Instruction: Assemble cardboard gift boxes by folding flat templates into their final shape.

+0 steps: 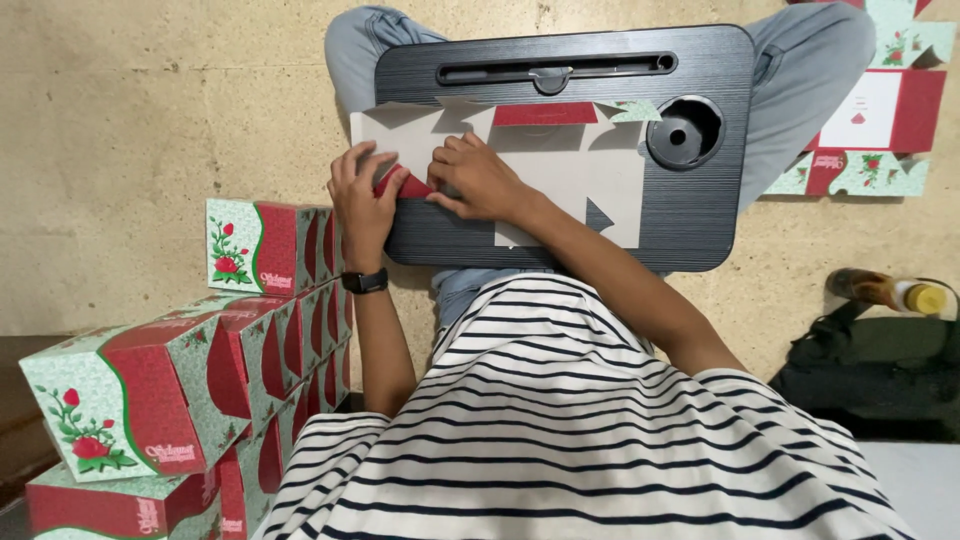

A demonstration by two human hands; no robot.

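Flat unfolded carton blank [560, 165], grey inner side up, lay on the black lap-desk surface [700, 215] across the person's knees. Both hands sat at the blank's left end. Left hand [362, 195] curled over the left edge, fingers closed on a red flap [400, 186] folded up from the blank. Right hand [480, 180] just beside it, touching the same flap, fingers bent and pressing down on the card; forearm crossed the blank's lower edge. Black wristband [365, 281] on left wrist. Round cup recess [685, 132] at the surface's right, well apart from the hands. Stack of assembled red-and-green floral boxes [200, 370] on the floor to the person's left. More flat blanks [880, 110] on the floor beyond the right knee. Bottle with yellow cap [890, 292] lay on a black bag at right.
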